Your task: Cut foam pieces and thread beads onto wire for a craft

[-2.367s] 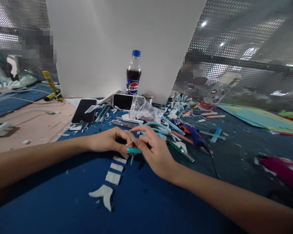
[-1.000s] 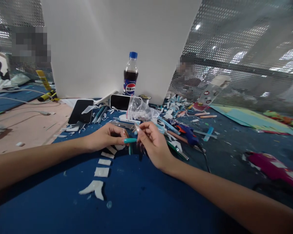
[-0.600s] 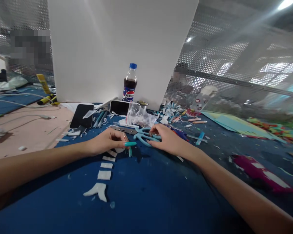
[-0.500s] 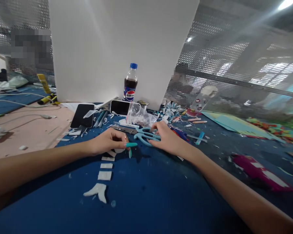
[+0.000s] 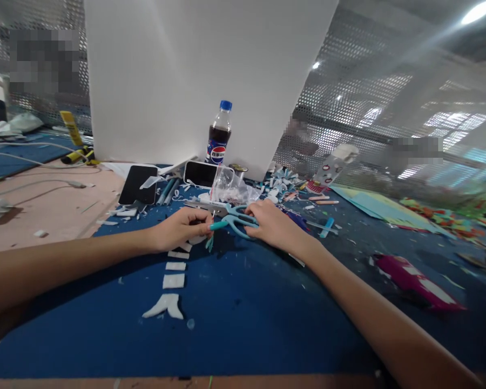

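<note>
The left hand is pinching a teal piece; the right hand is gripping scissors just beyond those fingertips, so hasty lifting could be knocking the blades against them

On the flat blue mat, small white rectangular pieces line up beyond a white forked piece; blue-handled metal scissors are to their far right. Far back, a clear plastic bottle stands before a tall white board, right of a flat black phone.
</note>
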Demonstrator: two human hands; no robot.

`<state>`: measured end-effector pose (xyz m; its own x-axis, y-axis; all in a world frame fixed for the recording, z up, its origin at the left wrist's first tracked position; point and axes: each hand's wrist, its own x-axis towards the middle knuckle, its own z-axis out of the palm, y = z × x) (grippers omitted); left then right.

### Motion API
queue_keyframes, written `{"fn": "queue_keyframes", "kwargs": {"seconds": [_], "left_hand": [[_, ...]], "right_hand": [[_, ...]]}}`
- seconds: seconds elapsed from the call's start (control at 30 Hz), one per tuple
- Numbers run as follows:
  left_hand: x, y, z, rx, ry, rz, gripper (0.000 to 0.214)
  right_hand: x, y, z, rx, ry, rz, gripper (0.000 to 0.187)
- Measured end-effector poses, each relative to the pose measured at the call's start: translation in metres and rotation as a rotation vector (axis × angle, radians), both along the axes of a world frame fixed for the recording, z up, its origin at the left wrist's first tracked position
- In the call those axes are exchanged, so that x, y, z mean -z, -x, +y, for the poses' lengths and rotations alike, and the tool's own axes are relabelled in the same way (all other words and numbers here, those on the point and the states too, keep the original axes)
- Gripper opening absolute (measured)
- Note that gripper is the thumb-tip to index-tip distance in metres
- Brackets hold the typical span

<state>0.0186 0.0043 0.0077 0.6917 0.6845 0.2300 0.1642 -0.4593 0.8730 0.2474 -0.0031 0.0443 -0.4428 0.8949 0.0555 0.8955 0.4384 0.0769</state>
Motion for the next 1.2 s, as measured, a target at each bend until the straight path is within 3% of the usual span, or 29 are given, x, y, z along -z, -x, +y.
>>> {"fn": "queue_keyframes", "kwargs": {"seconds": [0.13, 0.23, 0.33, 0.43, 0.53, 0.67, 0.77, 0.87, 0.97, 1.2], "left_hand": [[-0.001, 0.000, -0.003, -0.089, -0.088, 0.029, 0.028], [-0.003, 0.001, -0.005, -0.100, -0.111, 0.034, 0.027], [-0.003, 0.002, -0.005, -0.064, -0.145, 0.024, 0.028], [-0.002, 0.003, -0.005, -0.066, -0.159, 0.017, 0.028], [-0.001, 0.004, -0.004, -0.107, -0.203, 0.008, 0.026], [0.000, 0.004, -0.004, -0.196, -0.322, 0.025, 0.026], [0.000, 0.003, -0.004, -0.296, -0.406, 0.036, 0.024], [0.000, 0.002, -0.004, -0.387, -0.432, 0.067, 0.024], [0.000, 0.001, -0.004, -0.431, -0.405, 0.099, 0.025], [0.005, 0.001, -0.001, -0.528, -0.326, 0.024, 0.020]], "right_hand": [[0.005, 0.002, -0.006, -0.002, -0.214, -0.126, 0.022], [0.005, -0.003, -0.007, 0.066, -0.316, -0.097, 0.021], [0.002, -0.011, -0.005, 0.144, -0.370, 0.055, 0.025], [-0.002, -0.016, -0.003, 0.205, -0.357, 0.350, 0.024], [-0.007, -0.011, -0.007, 0.241, -0.085, 0.853, 0.019], [-0.011, 0.008, -0.028, 0.155, 0.634, 1.460, 0.032], [-0.011, 0.019, -0.044, 0.006, 1.089, 1.664, 0.035], [-0.004, 0.026, -0.055, -0.256, 1.426, 1.650, 0.061], [0.007, 0.034, -0.066, -0.264, 1.529, 1.647, 0.070], [0.038, 0.046, -0.087, -0.170, 1.540, 1.675, 0.054]]}}
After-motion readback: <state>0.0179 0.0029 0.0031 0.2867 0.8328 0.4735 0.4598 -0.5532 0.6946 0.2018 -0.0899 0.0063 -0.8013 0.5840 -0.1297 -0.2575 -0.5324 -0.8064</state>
